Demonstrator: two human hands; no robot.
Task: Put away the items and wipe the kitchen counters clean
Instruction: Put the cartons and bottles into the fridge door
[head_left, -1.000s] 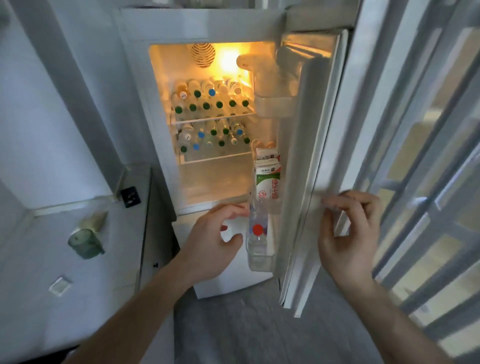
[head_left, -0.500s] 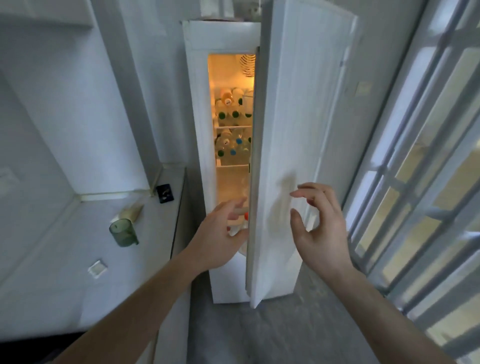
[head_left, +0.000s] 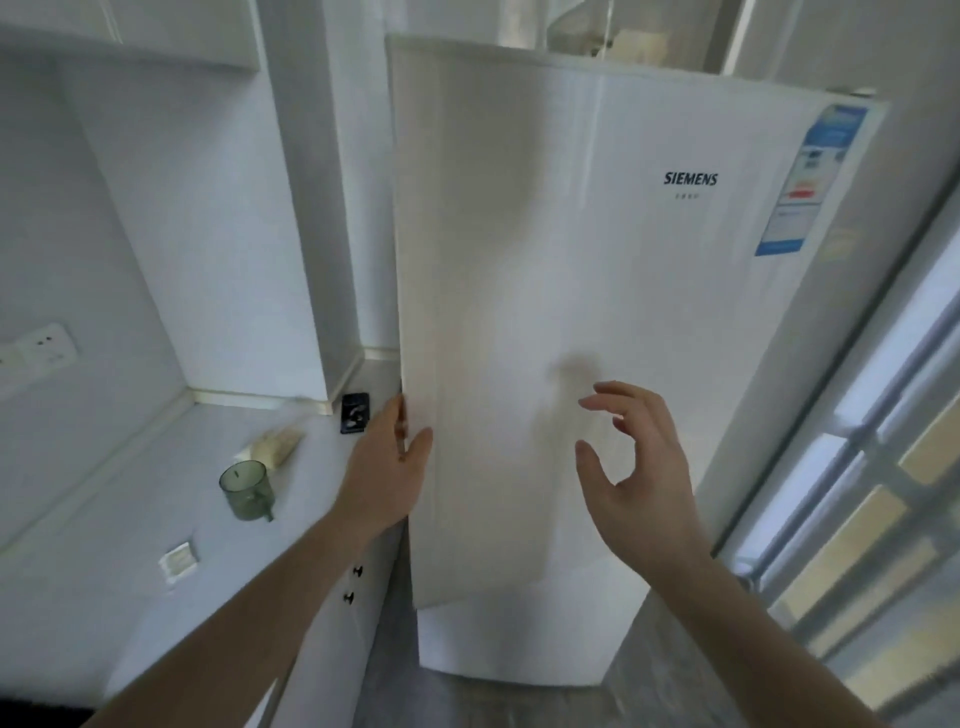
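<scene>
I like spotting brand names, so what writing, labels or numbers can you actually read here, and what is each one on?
"SIEMENS": dark blue letters on the tall white fridge door.
Small grey marks beneath the brand: too small to read.
Blue and white sticker at the door's upper right: print too blurred to read.
Small black card on the pale counter: white marking, unreadable.

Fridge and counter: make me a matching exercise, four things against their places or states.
Things:
1. fridge door
2. green glass mug
3. left hand
4. right hand

Places or states:
A. on the counter
B. in the air before the door, fingers loosely curled
C. closed or nearly so
D. at the door's left edge

Pairs: 1-C, 2-A, 3-D, 4-B
</scene>
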